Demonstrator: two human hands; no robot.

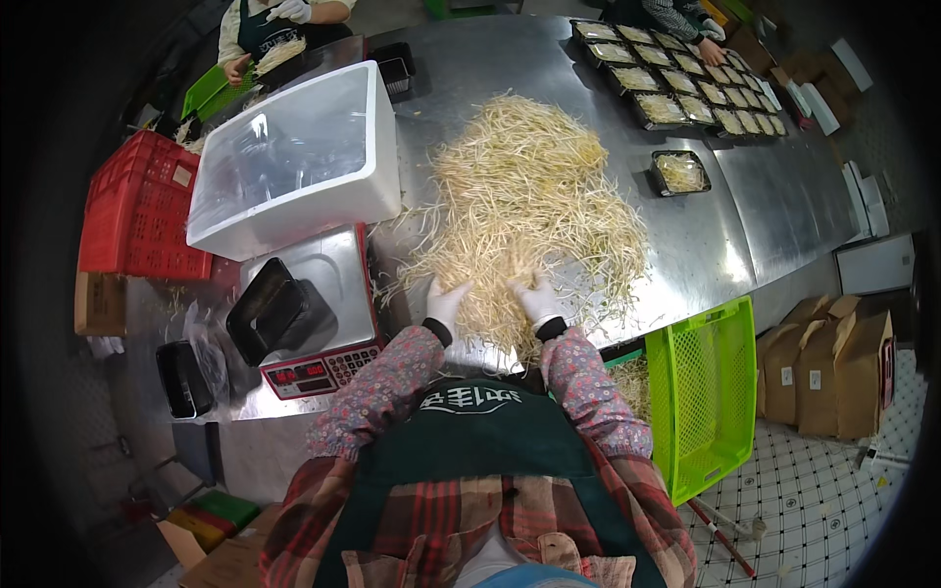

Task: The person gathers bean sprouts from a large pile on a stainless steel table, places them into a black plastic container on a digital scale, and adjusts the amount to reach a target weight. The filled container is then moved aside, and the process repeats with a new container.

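A large heap of pale bean sprouts (520,186) spreads over the metal table, its near end reaching the edge in front of me. My left hand (447,302), in a white glove, presses into the near end from the left. From the right, my gloved right hand (538,298) does the same, so a bunch of sprouts is gripped between the two. The thumbs show, but most of the fingers are buried in the strands. Left of my left hand is a scale (338,284) with a red front, and a black plastic tray (267,312) rests tilted on it.
A white foam box (294,147) and a red crate (147,206) stand left. Filled trays (667,83) line the far right; one filled tray (680,172) sits apart. A green crate (701,402) leans at the right edge. Two co-workers' hands (292,10) (711,51) appear beyond.
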